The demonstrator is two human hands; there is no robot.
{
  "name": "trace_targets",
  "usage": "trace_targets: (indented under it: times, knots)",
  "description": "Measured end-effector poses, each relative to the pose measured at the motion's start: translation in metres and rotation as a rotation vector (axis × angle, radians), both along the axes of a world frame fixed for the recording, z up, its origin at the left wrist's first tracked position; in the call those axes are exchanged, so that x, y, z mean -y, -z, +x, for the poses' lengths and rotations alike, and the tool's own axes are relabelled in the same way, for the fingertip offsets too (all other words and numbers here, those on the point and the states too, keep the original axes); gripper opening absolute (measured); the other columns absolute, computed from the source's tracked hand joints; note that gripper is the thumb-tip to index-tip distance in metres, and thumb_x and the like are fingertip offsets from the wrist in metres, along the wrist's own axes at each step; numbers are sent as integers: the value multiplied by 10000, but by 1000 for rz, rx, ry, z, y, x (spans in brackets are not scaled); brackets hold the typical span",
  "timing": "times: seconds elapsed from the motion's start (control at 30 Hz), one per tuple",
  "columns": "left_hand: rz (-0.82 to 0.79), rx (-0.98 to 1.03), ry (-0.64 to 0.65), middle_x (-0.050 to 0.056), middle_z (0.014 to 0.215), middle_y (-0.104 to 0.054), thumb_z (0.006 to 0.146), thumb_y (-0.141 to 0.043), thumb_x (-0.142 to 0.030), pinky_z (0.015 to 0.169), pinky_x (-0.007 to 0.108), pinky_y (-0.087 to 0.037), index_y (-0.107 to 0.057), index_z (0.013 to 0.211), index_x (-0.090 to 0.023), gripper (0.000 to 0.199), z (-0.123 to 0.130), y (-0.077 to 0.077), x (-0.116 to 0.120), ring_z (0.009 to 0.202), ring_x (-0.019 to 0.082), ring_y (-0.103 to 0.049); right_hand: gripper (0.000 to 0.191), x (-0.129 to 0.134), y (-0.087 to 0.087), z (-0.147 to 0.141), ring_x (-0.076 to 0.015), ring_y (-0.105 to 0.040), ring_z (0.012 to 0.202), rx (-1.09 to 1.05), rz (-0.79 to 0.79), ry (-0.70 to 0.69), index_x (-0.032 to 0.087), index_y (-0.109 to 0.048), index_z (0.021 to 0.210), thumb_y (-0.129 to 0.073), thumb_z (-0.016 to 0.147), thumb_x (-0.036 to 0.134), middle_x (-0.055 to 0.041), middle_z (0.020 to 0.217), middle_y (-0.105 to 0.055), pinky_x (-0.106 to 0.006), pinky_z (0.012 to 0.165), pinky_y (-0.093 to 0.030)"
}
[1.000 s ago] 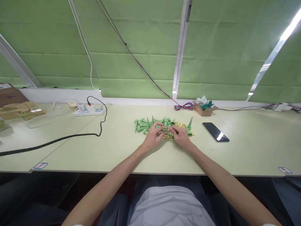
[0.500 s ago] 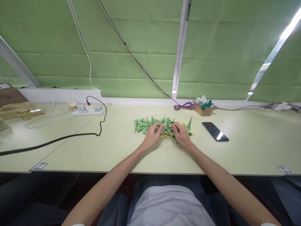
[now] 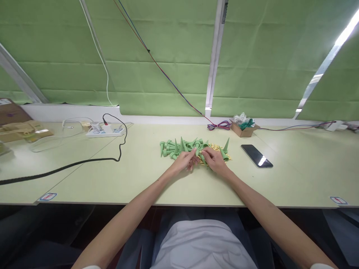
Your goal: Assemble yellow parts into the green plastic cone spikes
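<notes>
In the middle of the table, a pile of green plastic cone-shaped spikes (image 3: 169,146) lies beside and partly over small yellow pieces (image 3: 215,147). My left hand (image 3: 185,160) is closed, its thumb and index finger pinching a green spike (image 3: 198,151) while its other fingers curl below. Close by on the right, my right hand (image 3: 214,158) is also closed, fingertips pinched together against the end of that spike. Whatever sits between those right fingertips is too small to make out. A few spikes stand point up, such as the one at the right end (image 3: 226,145).
A black phone (image 3: 257,155) lies to the right of the pile. Behind it stands a small cardboard box (image 3: 244,130) with green and clear wrapping. At the left are a power strip (image 3: 106,131) and a thick black cable (image 3: 84,161). Green blinds (image 3: 168,86) hang behind.
My left hand has turned and shifted slightly right, its lower fingers now showing beneath. The fingertips of both hands have come closer together, with my right hand moving slightly left.
</notes>
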State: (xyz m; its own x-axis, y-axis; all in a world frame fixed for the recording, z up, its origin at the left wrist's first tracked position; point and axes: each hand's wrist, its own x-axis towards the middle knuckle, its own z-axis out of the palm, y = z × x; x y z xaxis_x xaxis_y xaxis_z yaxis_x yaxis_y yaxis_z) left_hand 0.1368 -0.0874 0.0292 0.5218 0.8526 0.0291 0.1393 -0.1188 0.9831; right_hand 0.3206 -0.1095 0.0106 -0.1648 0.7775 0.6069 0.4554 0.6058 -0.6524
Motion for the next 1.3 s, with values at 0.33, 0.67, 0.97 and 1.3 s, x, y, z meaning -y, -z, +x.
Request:
trace_targets:
  times: [0.33, 0.67, 0.97, 1.3]
  knots:
    - [3, 29, 86, 39, 563, -562, 866, -506, -674, 424, 234, -352, -647, 727, -109, 598, -6, -1, 1, 455, 101, -506, 345, 0, 0, 2, -117, -379, 533, 12, -4, -9, 196, -570, 801, -429, 990, 448, 30, 607, -458, -261, 545, -307]
    - [198, 8, 82, -22, 515, -492, 862, -592, -559, 481, 242, -364, -547, 706, -165, 426, -11, -2, 3, 471, 104, -487, 329, 0, 0, 3, -120, -358, 525, 17, -13, 9, 200, -577, 836, -430, 986, 453, 38, 587, -423, -265, 541, -291]
    - [270, -104, 46, -32, 491, -490, 800, -667, -511, 460, 241, -324, -551, 751, -177, 357, -9, -1, 5, 436, 107, -456, 416, 0, -1, 1, -120, -323, 534, 26, -8, 13, 212, -385, 657, -400, 985, 466, 42, 572, -338, -267, 545, -274]
    - [441, -137, -59, -25, 608, -499, 798, -665, -457, 481, 246, -289, -511, 717, -182, 325, -7, 0, 8, 492, 96, -414, 464, 0, -1, 0, -127, -347, 521, 77, -20, 34, 213, -333, 637, -335, 1006, 496, 33, 551, -345, -276, 553, -279]
